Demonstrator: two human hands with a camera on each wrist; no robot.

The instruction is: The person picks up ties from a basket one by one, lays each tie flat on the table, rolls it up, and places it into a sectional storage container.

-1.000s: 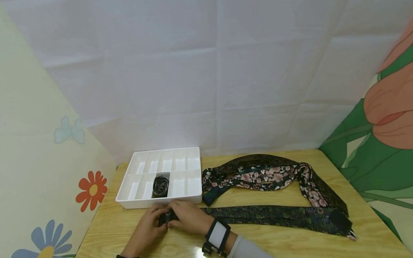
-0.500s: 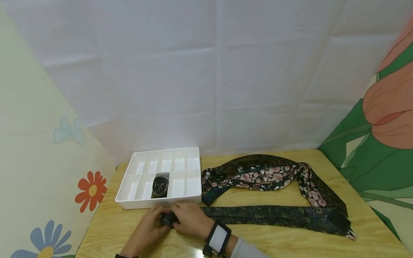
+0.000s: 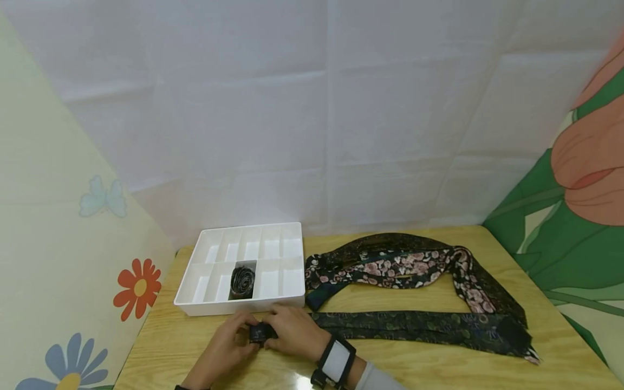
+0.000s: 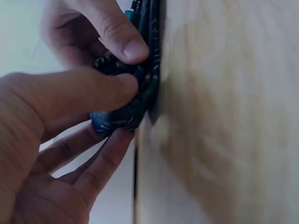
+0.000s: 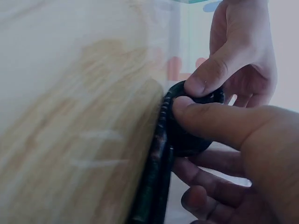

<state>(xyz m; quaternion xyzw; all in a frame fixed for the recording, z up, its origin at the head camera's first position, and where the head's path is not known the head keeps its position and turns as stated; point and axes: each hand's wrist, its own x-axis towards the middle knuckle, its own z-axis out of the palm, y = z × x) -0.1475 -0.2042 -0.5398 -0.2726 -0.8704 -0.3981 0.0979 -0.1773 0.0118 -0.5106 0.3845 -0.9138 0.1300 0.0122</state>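
Tie (image 3: 414, 327): lay on the counter (image 3: 161, 341), its left end coiled just in front of the tray (image 3: 214, 307), the rest stretched flat to the right.
Left hand (image 3: 228, 342): clamped on the coil (image 3: 256, 332), thumb on one side, fingers opposite.
Right hand (image 3: 296, 331): likewise clamped on the coil, from the right.
Done: judged early; one roll (image 3: 242, 281) sat in the tray's near row, middle compartment, and the held tie was only partly coiled.
Left to do: apparently most of this tie, then the loose ties (image 3: 404, 268) behind it, number uncertain.
Lettering: none legible; the wrist device (image 3: 336, 358) showed a plain pale face.
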